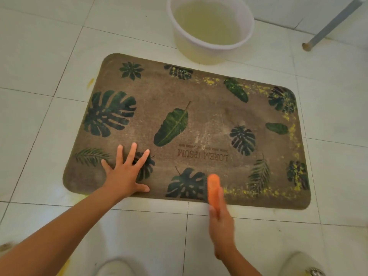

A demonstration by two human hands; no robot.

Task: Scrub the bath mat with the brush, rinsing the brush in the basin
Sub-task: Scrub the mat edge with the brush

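Observation:
A brown bath mat point(203, 120) printed with dark green leaves lies on the white tiled floor, with yellow specks along its right and near edges. My left hand point(125, 172) presses flat on its near left part, fingers spread. My right hand point(221, 222) grips an orange brush point(213, 187), blurred, whose head is at the mat's near edge by a leaf print. A white basin point(199, 42) holding yellowish water stands on the floor just beyond the mat's far edge.
A grey metal leg point(330, 24) slants down to the floor at the far right. Two light-coloured shoes point(113, 268) point(300, 263) show at the bottom edge. Yellow smears mark the tiles left of the mat.

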